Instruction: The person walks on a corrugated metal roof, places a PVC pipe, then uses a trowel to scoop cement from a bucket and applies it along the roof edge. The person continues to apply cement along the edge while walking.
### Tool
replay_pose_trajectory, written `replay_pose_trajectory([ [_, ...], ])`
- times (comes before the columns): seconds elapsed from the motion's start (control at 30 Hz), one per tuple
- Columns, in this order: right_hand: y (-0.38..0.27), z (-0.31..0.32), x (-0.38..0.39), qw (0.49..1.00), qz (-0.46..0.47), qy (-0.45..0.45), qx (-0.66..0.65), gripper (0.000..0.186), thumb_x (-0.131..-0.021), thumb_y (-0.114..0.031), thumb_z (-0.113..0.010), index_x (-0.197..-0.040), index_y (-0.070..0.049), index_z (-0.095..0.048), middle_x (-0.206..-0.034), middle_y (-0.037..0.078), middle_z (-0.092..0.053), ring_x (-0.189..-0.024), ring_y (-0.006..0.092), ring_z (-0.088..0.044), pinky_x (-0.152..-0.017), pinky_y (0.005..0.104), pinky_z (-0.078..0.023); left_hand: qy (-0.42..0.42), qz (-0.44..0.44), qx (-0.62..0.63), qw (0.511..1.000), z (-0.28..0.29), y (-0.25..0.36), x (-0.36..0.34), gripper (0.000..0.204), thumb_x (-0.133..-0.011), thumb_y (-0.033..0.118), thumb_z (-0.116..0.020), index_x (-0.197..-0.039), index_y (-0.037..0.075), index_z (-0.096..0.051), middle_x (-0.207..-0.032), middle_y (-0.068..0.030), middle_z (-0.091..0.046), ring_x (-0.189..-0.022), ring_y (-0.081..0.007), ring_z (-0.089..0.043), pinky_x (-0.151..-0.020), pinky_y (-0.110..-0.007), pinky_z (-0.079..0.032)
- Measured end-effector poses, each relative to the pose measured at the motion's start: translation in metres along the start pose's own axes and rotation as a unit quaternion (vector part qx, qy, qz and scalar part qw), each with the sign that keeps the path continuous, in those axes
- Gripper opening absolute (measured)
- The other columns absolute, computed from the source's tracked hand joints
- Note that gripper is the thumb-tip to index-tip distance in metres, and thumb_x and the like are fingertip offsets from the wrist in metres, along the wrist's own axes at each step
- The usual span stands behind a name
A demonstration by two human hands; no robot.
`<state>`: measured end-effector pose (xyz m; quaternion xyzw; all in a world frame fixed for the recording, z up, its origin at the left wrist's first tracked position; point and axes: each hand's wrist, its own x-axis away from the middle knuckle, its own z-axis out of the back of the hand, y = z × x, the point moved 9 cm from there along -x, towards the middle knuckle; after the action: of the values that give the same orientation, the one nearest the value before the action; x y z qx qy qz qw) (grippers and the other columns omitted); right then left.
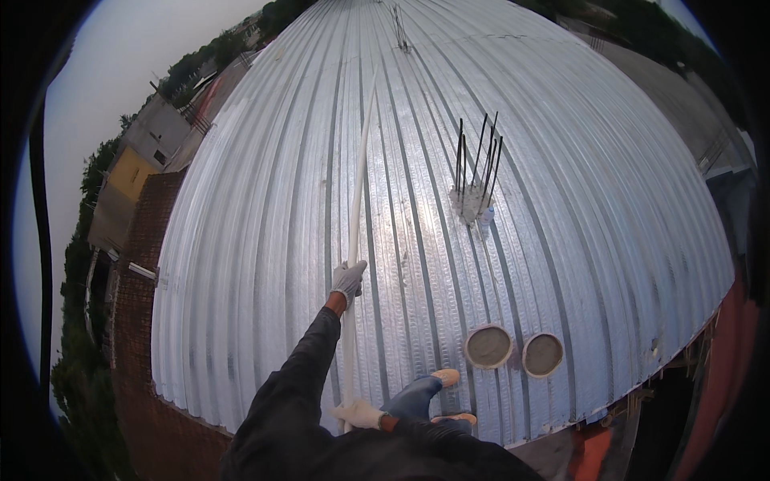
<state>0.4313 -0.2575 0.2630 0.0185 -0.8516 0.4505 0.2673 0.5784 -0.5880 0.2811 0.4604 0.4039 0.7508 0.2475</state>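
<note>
A long, pale pole (358,192) runs up from near my body over the ridged metal roof (257,240), narrowing toward its far end. My left hand (348,280), in a light grey work glove, is closed around the pole with the arm stretched forward. Close to my body, my right hand (360,414), also gloved, grips the pole's near part. Its fingers show only in part. To the right of my hands, two round containers (488,347) (544,355) filled with grey material stand on the roof.
Several upright rebar rods (479,156) rise from a broken concrete stub (468,206), with a small pale bottle (486,216) beside it. More rods (399,28) stand farther off. My shoes (445,377) rest near the roof's front edge (553,430). A brown tiled roof (136,337) lies lower at left.
</note>
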Motion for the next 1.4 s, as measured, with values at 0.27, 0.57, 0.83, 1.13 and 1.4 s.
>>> replay_pose_trajectory([
  [0.27,0.045,0.035,-0.059,0.979,-0.101,0.048,-0.17,0.043,-0.101,-0.041,-0.075,-0.099,0.002,-0.073,-0.084,0.01,-0.074,-0.075,0.0226,-0.074,-0.072,0.0374,-0.063,-0.085,0.108,0.071,0.988,0.015,-0.138,0.063,0.073,-0.096,0.07,-0.072,-0.119,0.002,-0.061,-0.09,-0.0089,-0.067,-0.067,-0.0181,-0.068,-0.061,-0.036,-0.059],
  [0.57,0.046,0.077,-0.093,0.989,-0.101,0.096,-0.047,0.033,-0.092,-0.032,-0.078,-0.088,0.0,-0.077,-0.082,0.01,-0.074,-0.074,0.022,-0.073,-0.069,0.0392,-0.062,-0.113,0.462,0.303,0.825,0.111,-0.333,0.376,0.084,-0.112,0.072,-0.034,-0.142,-0.001,-0.062,-0.126,-0.0162,-0.072,-0.12,-0.0297,-0.07,-0.1,-0.043,-0.057],
  [0.83,-0.04,0.17,-0.134,0.973,-0.038,0.158,0.163,0.058,-0.092,-0.051,-0.076,-0.113,0.004,-0.077,-0.102,0.023,-0.078,-0.098,0.0355,-0.077,-0.087,0.0467,-0.058,-0.035,0.338,0.103,0.935,0.123,-0.459,0.368,0.063,-0.114,0.059,-0.047,-0.125,0.002,-0.069,-0.103,-0.0099,-0.072,-0.098,-0.0264,-0.073,-0.089,-0.039,-0.059],
  [1.13,0.08,0.326,0.101,0.905,-0.052,0.413,0.089,0.049,-0.102,-0.033,-0.072,-0.135,0.003,-0.068,-0.123,0.021,-0.077,-0.117,0.0293,-0.075,-0.102,0.0385,-0.056,0.054,0.361,-0.133,0.922,0.035,-0.539,0.088,0.033,-0.09,0.028,-0.076,-0.105,0.005,-0.058,-0.069,-0.0066,-0.056,-0.05,-0.0241,-0.059,-0.044,-0.043,-0.047],
  [1.4,0.427,0.241,0.456,0.625,-0.429,0.652,0.003,0.042,-0.1,-0.028,-0.075,-0.124,0.005,-0.073,-0.105,0.017,-0.081,-0.096,0.0255,-0.077,-0.088,0.0385,-0.058,0.091,0.202,-0.227,0.948,-0.079,-0.691,-0.123,0.03,-0.085,0.016,-0.073,-0.11,0.001,-0.068,-0.088,-0.012,-0.07,-0.08,-0.0236,-0.068,-0.076,-0.041,-0.055],
])
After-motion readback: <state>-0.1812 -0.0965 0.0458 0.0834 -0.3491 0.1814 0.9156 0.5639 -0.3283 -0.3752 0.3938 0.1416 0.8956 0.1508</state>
